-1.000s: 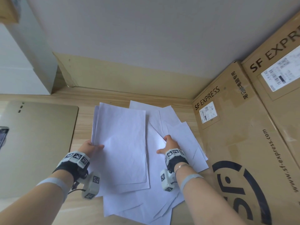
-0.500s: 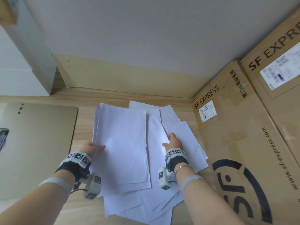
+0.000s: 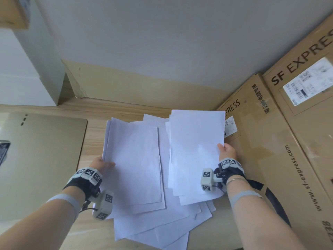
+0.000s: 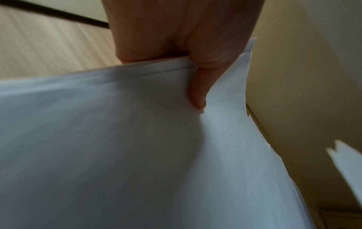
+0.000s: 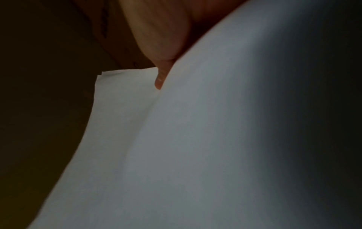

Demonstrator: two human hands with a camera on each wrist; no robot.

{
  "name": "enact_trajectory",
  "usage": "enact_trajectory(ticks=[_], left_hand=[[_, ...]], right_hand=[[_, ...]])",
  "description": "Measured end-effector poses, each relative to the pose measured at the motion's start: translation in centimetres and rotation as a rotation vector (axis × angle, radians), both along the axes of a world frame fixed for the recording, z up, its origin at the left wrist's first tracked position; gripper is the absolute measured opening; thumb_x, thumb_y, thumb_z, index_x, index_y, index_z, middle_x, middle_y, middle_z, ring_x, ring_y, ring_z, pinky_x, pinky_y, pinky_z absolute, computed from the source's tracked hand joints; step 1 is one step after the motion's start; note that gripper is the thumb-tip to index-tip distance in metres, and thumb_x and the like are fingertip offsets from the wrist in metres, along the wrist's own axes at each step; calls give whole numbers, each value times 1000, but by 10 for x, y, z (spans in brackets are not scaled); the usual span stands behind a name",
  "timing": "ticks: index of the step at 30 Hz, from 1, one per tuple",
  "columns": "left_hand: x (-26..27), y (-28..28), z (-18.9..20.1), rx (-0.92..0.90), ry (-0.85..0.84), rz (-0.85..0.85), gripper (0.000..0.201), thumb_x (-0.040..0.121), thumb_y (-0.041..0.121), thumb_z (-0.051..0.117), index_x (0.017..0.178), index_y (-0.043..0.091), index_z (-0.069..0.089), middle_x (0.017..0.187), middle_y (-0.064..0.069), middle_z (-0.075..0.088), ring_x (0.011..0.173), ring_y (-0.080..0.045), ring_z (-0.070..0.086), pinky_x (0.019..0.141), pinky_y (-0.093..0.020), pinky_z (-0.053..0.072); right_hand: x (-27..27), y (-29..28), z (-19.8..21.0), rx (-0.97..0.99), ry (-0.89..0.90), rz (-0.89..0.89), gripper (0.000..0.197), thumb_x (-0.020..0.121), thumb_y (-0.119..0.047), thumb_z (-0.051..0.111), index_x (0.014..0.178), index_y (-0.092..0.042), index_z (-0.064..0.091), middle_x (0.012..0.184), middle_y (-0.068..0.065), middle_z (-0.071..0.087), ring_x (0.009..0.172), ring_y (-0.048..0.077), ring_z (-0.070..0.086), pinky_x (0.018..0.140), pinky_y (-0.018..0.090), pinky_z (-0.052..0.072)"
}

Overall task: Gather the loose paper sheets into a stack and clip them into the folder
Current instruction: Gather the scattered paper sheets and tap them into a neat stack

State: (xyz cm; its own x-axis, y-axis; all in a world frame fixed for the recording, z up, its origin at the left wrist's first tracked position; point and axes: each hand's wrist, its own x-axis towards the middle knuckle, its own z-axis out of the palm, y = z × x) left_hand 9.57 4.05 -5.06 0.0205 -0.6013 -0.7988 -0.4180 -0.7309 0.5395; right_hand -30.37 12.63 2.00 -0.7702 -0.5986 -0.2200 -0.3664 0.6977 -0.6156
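White paper sheets lie fanned on the wooden table [image 3: 93, 139]. My left hand [image 3: 102, 162] pinches the left edge of a small stack of sheets [image 3: 133, 163], thumb on top; the left wrist view shows the thumb [image 4: 197, 93] pressed on that stack [image 4: 137, 139]. My right hand [image 3: 226, 152] grips the right edge of a second bundle of sheets [image 3: 194, 147], lifted above the pile; its thumb [image 5: 159, 80] lies on the paper [image 5: 195, 139] in the right wrist view. More loose sheets [image 3: 162, 230] stay spread underneath. A tan folder [image 3: 41, 159] lies flat at the left.
Large cardboard shipping boxes [image 3: 281, 159] stand close on the right, one partly behind the lifted bundle. A cardboard panel [image 3: 126, 91] leans along the back wall. A dark phone [image 3: 3, 150] sits at the far left edge on the folder.
My right hand has taken hold of several sheets on the right and lifted them up and rightwards, squared into a bundle. The left hand keeps its hold on its stack.
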Motion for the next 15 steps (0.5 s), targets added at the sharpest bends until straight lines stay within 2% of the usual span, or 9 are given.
enact_trajectory(ticks=[2,4,6,8,9,11,12,14,15], left_hand=[[0,-1,-1,-9,-4,3,35,84,5,62,117,-5,55,100,-21,59,90,-33,56,90,-42,47],[-1,0,-1,-7,5,-3,38,84,6,63,119,-6,55,102,-22,61,90,-34,56,92,-43,47],[-2,1,-2,0,20,-7,33,85,7,62,116,-4,56,90,-17,62,87,-32,55,84,-40,45],[-5,3,-2,5,46,36,28,86,11,61,112,1,56,79,-11,59,78,-29,56,81,-37,42],[-6,3,-1,-13,47,47,28,87,16,60,111,2,56,81,-12,61,78,-29,58,82,-36,41],[-7,5,1,-29,38,24,42,89,28,59,120,-1,55,104,-19,66,95,-33,61,86,-34,42],[-8,4,0,-38,29,5,49,89,31,58,124,-3,54,109,-21,65,100,-34,61,85,-32,42],[-9,4,2,-27,36,-22,47,86,27,63,119,-5,57,92,-15,67,85,-29,63,79,-29,45],[-9,4,0,-18,20,-22,45,83,24,67,116,-6,58,87,-14,66,80,-28,63,80,-33,49]], right_hand=[[9,-4,-2,-19,-61,24,29,95,-15,47,102,9,62,103,27,66,82,27,56,74,27,39],[29,-13,-10,17,-131,65,30,96,-14,47,108,9,61,99,22,64,84,21,51,75,27,38],[57,-23,-23,76,-158,114,30,95,-14,47,112,8,59,98,20,62,85,20,50,74,25,36],[88,-33,-36,135,-152,175,28,95,-14,47,112,5,59,109,23,64,90,25,55,75,28,39],[104,-36,-42,167,-152,201,28,95,-14,46,113,3,59,114,22,63,97,29,58,78,29,42],[132,-42,-51,211,-183,241,28,96,-13,45,116,1,58,120,20,62,108,32,58,85,30,44],[145,-44,-56,223,-199,255,28,96,-13,44,115,1,58,120,20,62,109,32,58,86,30,45],[165,-49,-61,267,-205,296,25,95,-13,44,109,1,59,118,19,63,104,31,59,81,29,45],[171,-51,-63,285,-194,311,22,94,-14,45,103,0,59,117,19,64,99,29,59,77,28,44]])
